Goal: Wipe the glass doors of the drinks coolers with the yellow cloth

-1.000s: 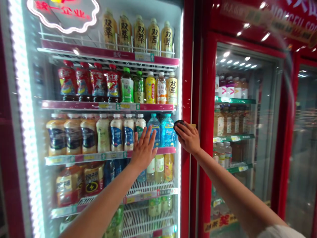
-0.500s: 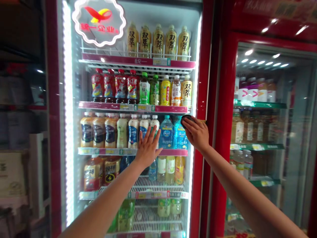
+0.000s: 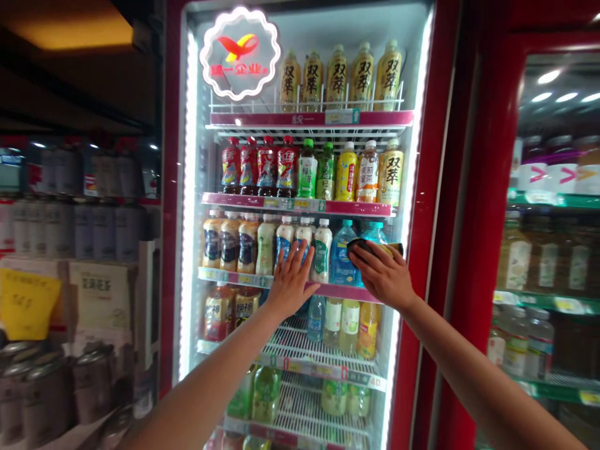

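Observation:
My left hand (image 3: 291,280) lies with its fingers spread in front of the third shelf, over the white-capped bottles. In my right hand (image 3: 385,275) is a dark cylindrical object (image 3: 396,249) with a yellowish side, its dark end pointing left. That hand is in front of the blue bottles (image 3: 344,256) at the shelf's right end. Behind both hands stands a lit drinks cooler (image 3: 300,119) with a red frame. A green-labelled white bottle (image 3: 321,250) shows between the hands.
Above are red-capped bottles (image 3: 267,165) and a glowing round sign (image 3: 240,53). A second red cooler (image 3: 492,187) stands at the right. Shelves with cans (image 3: 47,387) and a yellow price card (image 3: 29,303) are at the left.
The view has swung left, so the cooler appears further right. My right hand is now lower against the bottles, away from the frame's edge, and the object's yellowish side shows more.

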Demonstrator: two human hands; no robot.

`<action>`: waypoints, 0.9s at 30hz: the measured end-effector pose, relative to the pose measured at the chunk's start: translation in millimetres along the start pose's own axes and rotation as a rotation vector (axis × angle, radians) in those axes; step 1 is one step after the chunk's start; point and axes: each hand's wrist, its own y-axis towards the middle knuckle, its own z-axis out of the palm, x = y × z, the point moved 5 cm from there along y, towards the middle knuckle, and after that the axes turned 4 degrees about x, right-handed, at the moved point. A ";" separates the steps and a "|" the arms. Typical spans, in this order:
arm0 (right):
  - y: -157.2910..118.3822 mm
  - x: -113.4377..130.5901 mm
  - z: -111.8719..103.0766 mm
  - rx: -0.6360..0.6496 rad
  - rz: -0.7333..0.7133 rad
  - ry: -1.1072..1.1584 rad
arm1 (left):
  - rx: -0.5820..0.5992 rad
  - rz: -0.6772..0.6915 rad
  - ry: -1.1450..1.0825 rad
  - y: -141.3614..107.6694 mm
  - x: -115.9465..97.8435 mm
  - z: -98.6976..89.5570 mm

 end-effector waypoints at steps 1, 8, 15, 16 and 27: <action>8.5 -6.7 -0.2 -0.026 0.081 -0.009 | 0.001 0.002 0.001 -0.7 2.9 0.0; 67.9 34.7 20.0 -0.064 0.261 -0.021 | -0.006 0.044 -0.031 -1.7 12.9 4.2; 28.3 26.4 12.9 0.045 0.006 -0.009 | -0.021 0.100 -0.008 -15.5 45.4 -2.3; 35.3 19.8 11.9 0.021 0.075 -0.019 | -0.027 0.100 -0.002 -17.7 52.9 -4.2; 92.2 105.8 44.9 0.051 0.076 -0.023 | -0.035 0.088 -0.010 -31.1 107.8 -18.1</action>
